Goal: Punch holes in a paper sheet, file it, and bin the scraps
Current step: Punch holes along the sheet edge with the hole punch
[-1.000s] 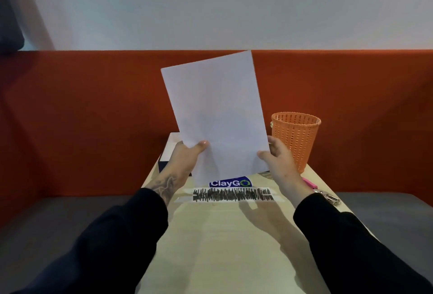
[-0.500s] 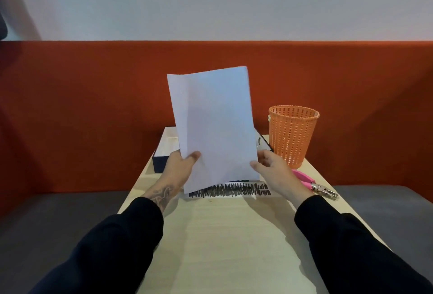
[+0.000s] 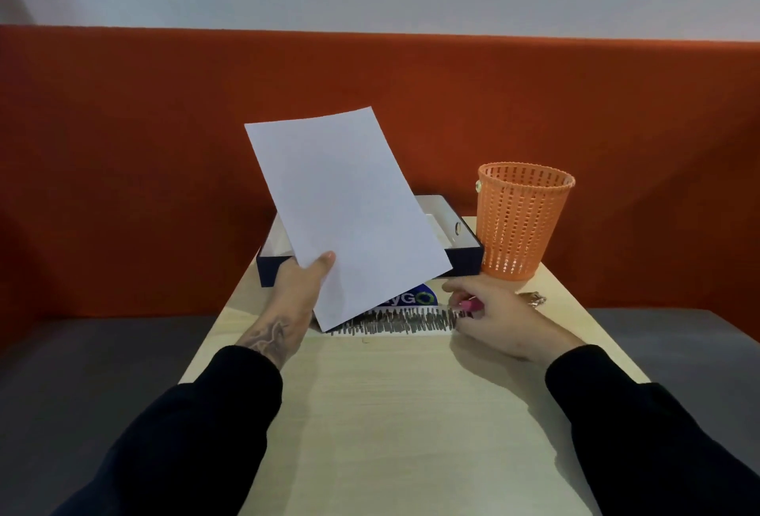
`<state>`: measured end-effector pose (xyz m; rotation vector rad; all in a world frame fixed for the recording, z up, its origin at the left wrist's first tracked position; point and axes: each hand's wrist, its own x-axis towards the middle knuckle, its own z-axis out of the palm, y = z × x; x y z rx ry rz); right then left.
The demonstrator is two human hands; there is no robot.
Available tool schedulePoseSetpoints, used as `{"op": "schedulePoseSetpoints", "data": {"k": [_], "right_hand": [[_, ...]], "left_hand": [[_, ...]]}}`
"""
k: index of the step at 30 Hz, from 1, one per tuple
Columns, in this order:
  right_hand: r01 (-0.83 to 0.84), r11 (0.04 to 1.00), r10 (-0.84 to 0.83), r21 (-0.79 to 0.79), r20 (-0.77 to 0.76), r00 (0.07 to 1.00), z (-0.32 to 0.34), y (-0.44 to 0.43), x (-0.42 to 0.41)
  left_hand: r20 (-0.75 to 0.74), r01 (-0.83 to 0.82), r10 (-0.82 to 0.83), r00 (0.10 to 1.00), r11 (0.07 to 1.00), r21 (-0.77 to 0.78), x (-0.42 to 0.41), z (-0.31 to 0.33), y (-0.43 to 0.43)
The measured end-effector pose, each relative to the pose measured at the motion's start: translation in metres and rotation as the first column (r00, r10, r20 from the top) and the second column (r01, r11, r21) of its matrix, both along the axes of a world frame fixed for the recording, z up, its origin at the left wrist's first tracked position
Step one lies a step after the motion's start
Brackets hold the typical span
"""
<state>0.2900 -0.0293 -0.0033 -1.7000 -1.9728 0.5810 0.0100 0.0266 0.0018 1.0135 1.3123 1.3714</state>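
My left hand pinches a blank white paper sheet by its lower left edge and holds it tilted above the table. My right hand rests on the table to the right, fingers curled around the pink hole punch, whose metal tip pokes out beyond the hand. A dark blue binder box with a white inside lies open behind the sheet, partly hidden by it. An orange mesh bin stands upright at the table's back right.
A light wooden table runs narrow from me to an orange padded wall. A blue sticker and a white label with black scribble lie flat at mid table. Grey seats flank both sides.
My right hand let go of the sheet and dropped to the pink punch on the table. The sheet tipped to the left, now held by the left hand alone.
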Motion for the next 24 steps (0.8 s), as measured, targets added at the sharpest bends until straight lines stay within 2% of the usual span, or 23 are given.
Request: {"op": "schedulePoseSetpoints", "data": {"k": [2, 3, 4, 5, 6, 8, 10, 15, 18, 20, 22, 24], "right_hand": [[-0.018, 0.999, 0.022, 0.026, -0.150, 0.988, 0.002, -0.003, -0.008], [0.042, 0.996, -0.029, 0.085, -0.153, 0.988, 0.005, -0.003, -0.009], [0.127, 0.978, -0.119, 0.164, -0.063, 0.991, 0.008, -0.002, -0.008], [0.209, 0.948, -0.236, 0.239, 0.092, 0.967, 0.011, -0.002, -0.004], [0.268, 0.924, -0.337, 0.272, 0.255, 0.906, 0.013, -0.003, 0.000], [0.343, 0.916, -0.401, 0.208, 0.455, 0.795, 0.012, -0.003, 0.003], [0.343, 0.930, -0.361, 0.135, 0.523, 0.772, 0.008, -0.002, 0.002], [0.220, 0.960, -0.278, 0.173, 0.488, 0.828, -0.001, 0.003, 0.001], [0.059, 0.989, -0.103, 0.136, 0.338, 0.936, -0.004, 0.002, 0.000], [-0.006, 0.995, -0.018, 0.102, 0.226, 0.974, -0.001, 0.001, -0.002], [0.044, 0.992, -0.068, 0.122, 0.199, 0.978, 0.000, 0.002, -0.002], [0.172, 0.977, -0.206, 0.129, 0.330, 0.921, 0.000, 0.003, -0.001]], "left_hand": [[0.031, -0.008, 0.008, 1.000, 1.000, 0.016, -0.004, -0.003, 0.001], [0.049, -0.010, 0.008, 0.999, 0.999, 0.030, -0.006, -0.003, 0.001], [0.069, -0.014, 0.011, 0.998, 0.999, 0.044, -0.008, -0.004, 0.002], [0.083, -0.017, 0.013, 0.996, 0.998, 0.053, -0.009, -0.004, 0.002], [0.092, -0.020, 0.015, 0.996, 0.998, 0.057, -0.008, -0.004, 0.002], [0.099, -0.029, 0.024, 0.995, 0.998, 0.056, -0.008, -0.003, 0.003], [0.093, -0.027, 0.023, 0.995, 0.999, 0.042, -0.007, -0.003, 0.003], [0.094, -0.026, 0.022, 0.995, 0.999, 0.041, -0.006, -0.004, 0.005], [0.101, -0.033, 0.028, 0.995, 0.998, 0.050, -0.006, -0.004, 0.005], [0.097, -0.029, 0.024, 0.995, 0.998, 0.048, -0.006, -0.003, 0.003], [0.101, -0.032, 0.027, 0.995, 0.998, 0.051, -0.006, -0.003, 0.003], [0.127, -0.043, 0.036, 0.991, 0.998, 0.055, -0.006, -0.003, 0.003]]}}
